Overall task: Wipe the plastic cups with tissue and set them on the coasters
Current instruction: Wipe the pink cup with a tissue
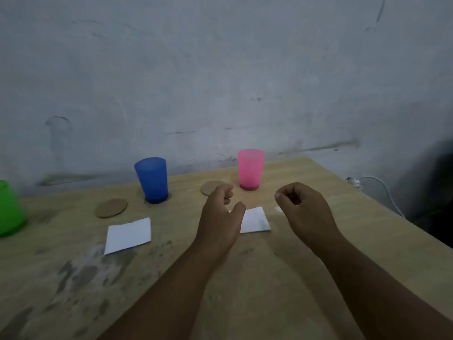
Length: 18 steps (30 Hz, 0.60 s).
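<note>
Nearest my view, the left forearm [171,290] and right forearm [382,290] come in from the bottom edge over the stained wooden surface [269,290]. The left hand [220,212] hovers with its fingers curled in loosely and the thumb standing apart, and it holds nothing. The right hand [301,209] is just beside it, also in a loose curl with a gap showing inside, and it too holds nothing. The two hands are near each other but do not touch. A folded white right tissue [256,220] lies flat between and below them, its left part hidden behind the left hand. The left tissue [128,235] lies flat well to the left, in the open. Beyond it I see a round brown coaster [111,208] with nothing on it. A second coaster [210,187] shows past the left hand's knuckles, partly covered by them. The blue cup [152,180] stands upright between the two coasters, and I cannot tell whether a third coaster is under its base. The pink cup [250,169] stands upright near the far edge, just right of the second coaster and off it. The green cup [9,209] is cut off by the left edge of my view. A scuffed pale wall [220,69] rises behind the surface, and a white cable [384,190] hangs off to the right.
</note>
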Motion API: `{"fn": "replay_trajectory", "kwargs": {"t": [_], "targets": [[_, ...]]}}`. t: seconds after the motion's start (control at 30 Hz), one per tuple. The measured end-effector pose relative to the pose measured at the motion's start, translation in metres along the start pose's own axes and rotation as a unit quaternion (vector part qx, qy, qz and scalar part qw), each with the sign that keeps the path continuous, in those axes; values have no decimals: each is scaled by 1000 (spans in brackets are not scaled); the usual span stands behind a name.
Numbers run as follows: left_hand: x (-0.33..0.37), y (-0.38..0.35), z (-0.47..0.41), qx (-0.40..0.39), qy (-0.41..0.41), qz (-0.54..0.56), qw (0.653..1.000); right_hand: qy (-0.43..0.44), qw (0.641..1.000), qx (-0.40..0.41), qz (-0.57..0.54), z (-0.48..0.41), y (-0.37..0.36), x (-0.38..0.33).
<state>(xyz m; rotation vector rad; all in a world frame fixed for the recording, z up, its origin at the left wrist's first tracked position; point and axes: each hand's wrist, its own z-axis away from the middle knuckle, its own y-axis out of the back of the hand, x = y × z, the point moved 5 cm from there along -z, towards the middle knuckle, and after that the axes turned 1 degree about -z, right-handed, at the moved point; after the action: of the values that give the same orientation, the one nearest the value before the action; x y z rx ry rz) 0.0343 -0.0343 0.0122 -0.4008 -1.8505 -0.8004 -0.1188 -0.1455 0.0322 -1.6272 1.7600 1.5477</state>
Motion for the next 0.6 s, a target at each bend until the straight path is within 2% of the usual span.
{"fn": "replay_trajectory", "kwargs": {"t": [0.2, 0.47, 0.6], "targets": [[-7, -27, -61, 21, 21, 30, 999, -60, 998, 0, -27, -48, -31, 34], [-36, -37, -95, 72, 33, 84, 993, -64, 996, -5, -54, -105, -78, 55], [-43, -34, -102, 71, 52, 119, 989, -64, 996, -23, -55, -116, -89, 65]]}}
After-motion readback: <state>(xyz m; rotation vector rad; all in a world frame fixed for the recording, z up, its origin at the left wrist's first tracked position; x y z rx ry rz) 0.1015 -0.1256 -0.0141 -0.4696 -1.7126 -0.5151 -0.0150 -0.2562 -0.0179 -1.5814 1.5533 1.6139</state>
